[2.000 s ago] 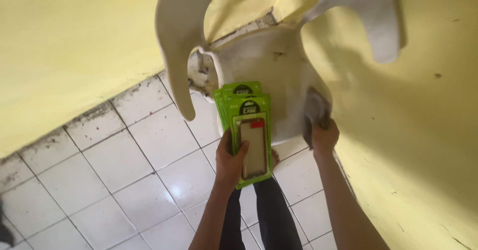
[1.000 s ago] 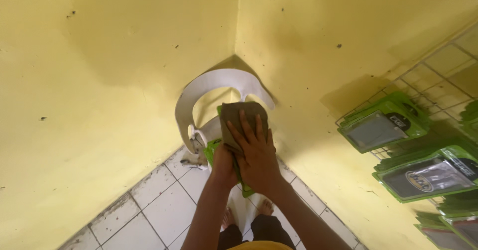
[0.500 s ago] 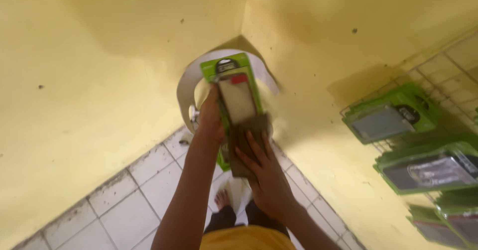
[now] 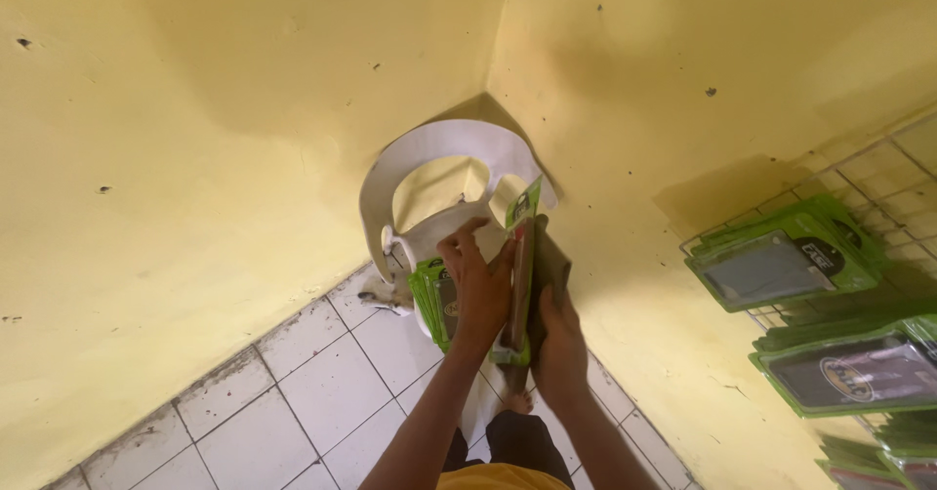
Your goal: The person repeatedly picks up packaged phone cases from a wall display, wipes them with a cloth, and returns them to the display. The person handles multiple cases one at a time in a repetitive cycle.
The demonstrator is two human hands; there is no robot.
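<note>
My left hand (image 4: 475,290) grips a green phone-case package (image 4: 520,275), held edge-on and upright in front of me. My right hand (image 4: 558,339) holds a dark cloth (image 4: 549,265) pressed against the package's right side. Below the hands a stack of more green packages (image 4: 431,300) lies on the seat of a white plastic chair (image 4: 429,173) standing in the corner.
Yellow walls (image 4: 195,139) meet in the corner behind the chair. A wire rack (image 4: 878,173) on the right wall carries several green phone-case packages (image 4: 786,261). White floor tiles (image 4: 283,392) with dirty grout lie at lower left. My feet show below.
The package has turned from facing me to edge-on. My right hand with the cloth has shifted from under it to its right side. The view has steadied on the corner.
</note>
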